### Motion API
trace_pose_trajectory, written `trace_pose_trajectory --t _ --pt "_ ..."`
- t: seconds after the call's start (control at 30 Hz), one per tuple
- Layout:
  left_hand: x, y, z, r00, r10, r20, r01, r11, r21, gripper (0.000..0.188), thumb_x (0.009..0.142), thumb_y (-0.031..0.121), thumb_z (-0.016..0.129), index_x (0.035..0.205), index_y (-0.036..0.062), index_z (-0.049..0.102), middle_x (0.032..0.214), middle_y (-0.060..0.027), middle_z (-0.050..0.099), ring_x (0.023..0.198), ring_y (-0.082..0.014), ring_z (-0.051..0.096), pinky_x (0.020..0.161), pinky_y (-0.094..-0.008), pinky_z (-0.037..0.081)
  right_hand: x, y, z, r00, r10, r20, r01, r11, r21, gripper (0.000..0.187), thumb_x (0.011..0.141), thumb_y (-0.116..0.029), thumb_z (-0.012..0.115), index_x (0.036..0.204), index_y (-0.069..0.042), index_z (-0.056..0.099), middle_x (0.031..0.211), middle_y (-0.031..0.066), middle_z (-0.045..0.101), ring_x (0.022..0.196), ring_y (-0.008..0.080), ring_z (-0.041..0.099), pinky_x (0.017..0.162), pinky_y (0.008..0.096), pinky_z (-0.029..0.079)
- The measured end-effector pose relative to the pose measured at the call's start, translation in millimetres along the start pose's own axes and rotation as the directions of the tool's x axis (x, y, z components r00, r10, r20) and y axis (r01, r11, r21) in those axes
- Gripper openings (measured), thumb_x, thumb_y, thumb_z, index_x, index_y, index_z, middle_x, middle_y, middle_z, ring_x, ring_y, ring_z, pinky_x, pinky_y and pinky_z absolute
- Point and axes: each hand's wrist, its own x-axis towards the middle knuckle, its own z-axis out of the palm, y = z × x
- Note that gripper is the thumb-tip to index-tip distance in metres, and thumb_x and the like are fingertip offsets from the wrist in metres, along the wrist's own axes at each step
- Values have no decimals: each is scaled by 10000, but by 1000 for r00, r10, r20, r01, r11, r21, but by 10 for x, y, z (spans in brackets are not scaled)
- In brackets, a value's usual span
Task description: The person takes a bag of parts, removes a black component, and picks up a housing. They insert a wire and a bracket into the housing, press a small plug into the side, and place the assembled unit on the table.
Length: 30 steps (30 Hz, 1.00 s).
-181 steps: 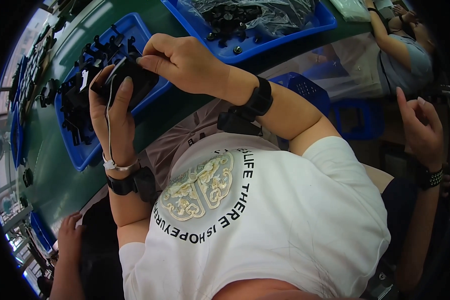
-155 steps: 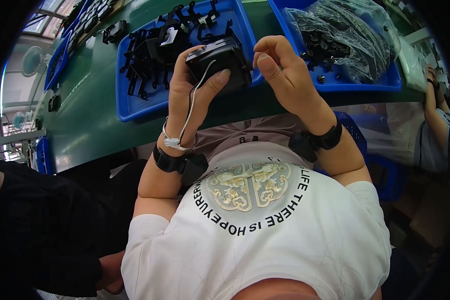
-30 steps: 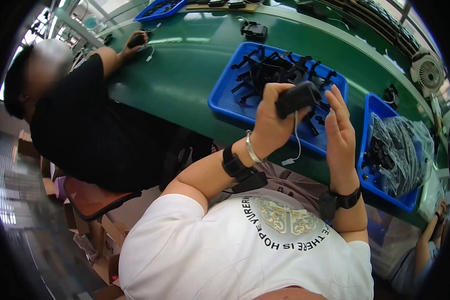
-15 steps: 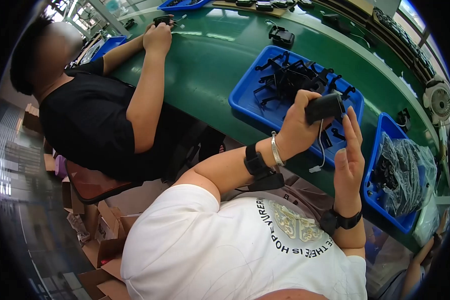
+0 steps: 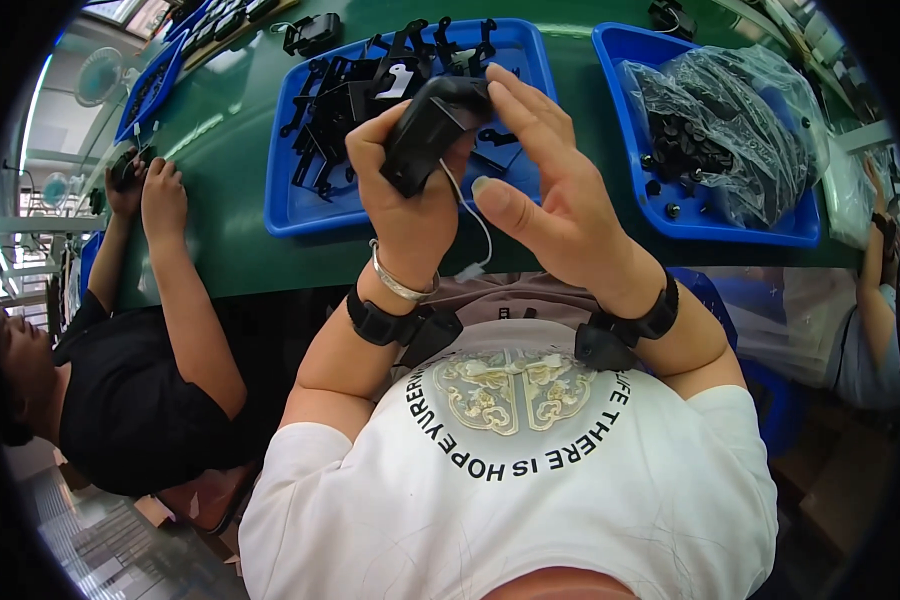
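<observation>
Black plastic housing (image 5: 432, 130) sat clasped in the left hand (image 5: 410, 200), fingers wrapped round it, above the near edge of the blue tray (image 5: 300, 205) of black parts. The right hand (image 5: 550, 190) was open, its fingertips touching the housing's top end. A thin white wire (image 5: 475, 235) hung below.

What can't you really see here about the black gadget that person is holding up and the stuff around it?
- Black device, head view: its underside and front are covered by the left hand and the right hand.
- Thin white wire: where it joins the device is hidden behind the thumbs.
- Small black parts in the right blue tray: blurred by the crinkled clear bag.
</observation>
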Motion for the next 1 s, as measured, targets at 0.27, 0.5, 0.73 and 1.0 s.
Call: trace_pose_trajectory --t 0.27,0.5,0.73,1.0 --pt "10 2 -9 999 47 11 -47 998 43 374 758 -126 569 1080 19 448 980 -90 563 891 -130 575 696 -242 513 -7 21 -1 1000 0 13 0 1000 16 688 831 -446 609 1258 68 445 1377 256 333 1287 392 284 1057 421 233" --pt "52 39 -60 999 41 -2 -41 999 -6 401 773 -117 578 1111 25 413 1018 -85 542 931 -130 569 661 -214 522 15 84 -71 994 7 113 -7 1000 3 618 872 -389 575 1313 16 420 1424 191 299 1333 288 252 1070 370 202" --pt "117 106 -87 962 -251 104 267 944 -193 452 762 -29 668 1124 38 404 986 -81 536 838 -118 583 606 -216 514 54 17 -227 993 64 104 -74 993 94 490 910 -285 547 1299 -5 443 1338 151 419 1247 236 380 1020 324 290" --pt "108 377 -83 769 -533 353 635 700 -327 522 761 142 729 1141 39 387 939 -74 541 745 -107 577 545 -198 477 -31 84 -253 903 384 193 -428 763 485 394 937 -209 507 1275 -11 462 1170 80 547 1075 129 505 937 245 370"
